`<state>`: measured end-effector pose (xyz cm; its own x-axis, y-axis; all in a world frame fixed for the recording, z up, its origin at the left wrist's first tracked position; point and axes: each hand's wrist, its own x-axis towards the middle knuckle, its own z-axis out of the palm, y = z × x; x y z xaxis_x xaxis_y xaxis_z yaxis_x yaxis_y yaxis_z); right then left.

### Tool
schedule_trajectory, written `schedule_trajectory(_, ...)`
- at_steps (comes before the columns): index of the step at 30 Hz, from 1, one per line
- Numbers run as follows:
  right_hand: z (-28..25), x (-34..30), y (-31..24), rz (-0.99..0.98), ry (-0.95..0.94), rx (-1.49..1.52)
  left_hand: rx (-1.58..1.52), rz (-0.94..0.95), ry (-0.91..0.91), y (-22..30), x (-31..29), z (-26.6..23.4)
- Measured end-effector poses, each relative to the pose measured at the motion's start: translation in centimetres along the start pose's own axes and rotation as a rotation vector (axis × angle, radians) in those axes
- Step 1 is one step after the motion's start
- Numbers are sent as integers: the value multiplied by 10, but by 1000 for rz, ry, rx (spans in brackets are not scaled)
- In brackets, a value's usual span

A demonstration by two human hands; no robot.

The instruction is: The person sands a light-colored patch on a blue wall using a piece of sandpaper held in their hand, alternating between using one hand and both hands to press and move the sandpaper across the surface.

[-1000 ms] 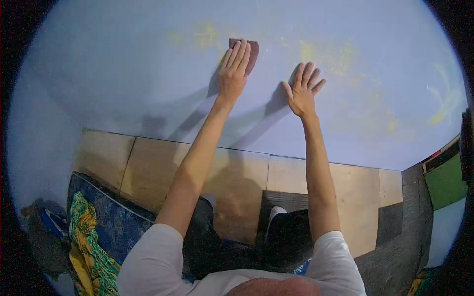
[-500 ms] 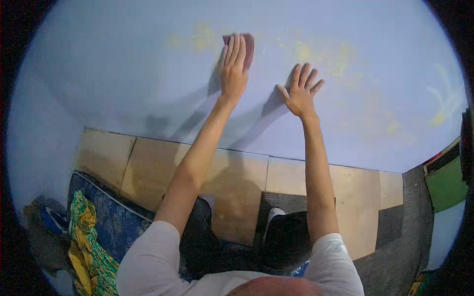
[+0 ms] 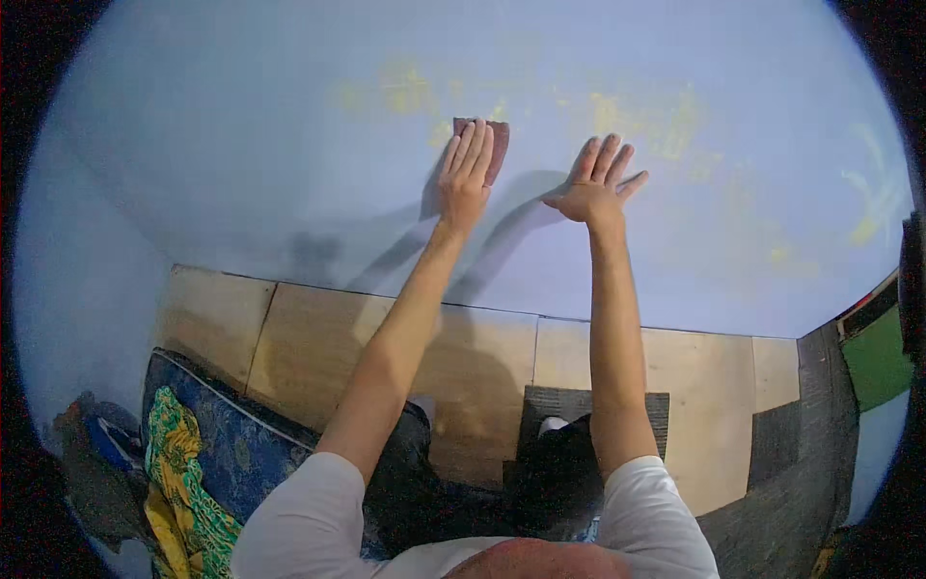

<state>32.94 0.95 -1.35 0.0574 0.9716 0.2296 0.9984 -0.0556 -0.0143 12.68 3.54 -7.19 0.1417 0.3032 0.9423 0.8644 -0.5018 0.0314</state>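
Observation:
Against a pale blue-lilac wall (image 3: 260,145), my left hand (image 3: 465,188) lies with straight fingers over a reddish-brown sheet of sandpaper (image 3: 500,150), pressing it flat. The sheet's right side and top edge stick out past the fingers; the rest is under the hand. To its right, my right hand (image 3: 598,188) has its fingers spread, with the fingertips at the wall and nothing held. Yellow worn patches (image 3: 666,130) mark the wall around and above both hands.
Wooden floor panels (image 3: 482,357) meet the wall's foot, with a grey mat (image 3: 656,410) by my feet. A blue patterned mattress (image 3: 236,439) and a green-yellow cloth (image 3: 178,444) lie at the lower left. A green panel (image 3: 878,357) stands at the right.
My left hand has slid down the wall with the sandpaper. My right hand has bent more at the wrist, its thumb lower. The whole view has shifted slightly.

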Motion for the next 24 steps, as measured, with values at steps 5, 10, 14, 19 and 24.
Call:
schedule_trajectory(5,8,-1,3,-20,67,6,-35,20,-46,2,10,-11)
schedule_trajectory(10,6,-2,4,-38,32,10,-19,28,-40,7,25,-20)
schedule_trajectory(14,13,-1,10,-66,57,24,14,39,-29,9,29,-19)
schedule_trajectory(19,20,-1,7,-84,49,72,-7,41,-47,5,29,-25)
schedule_trajectory(24,48,3,13,-111,35,65,-29,32,-109,5,33,-30)
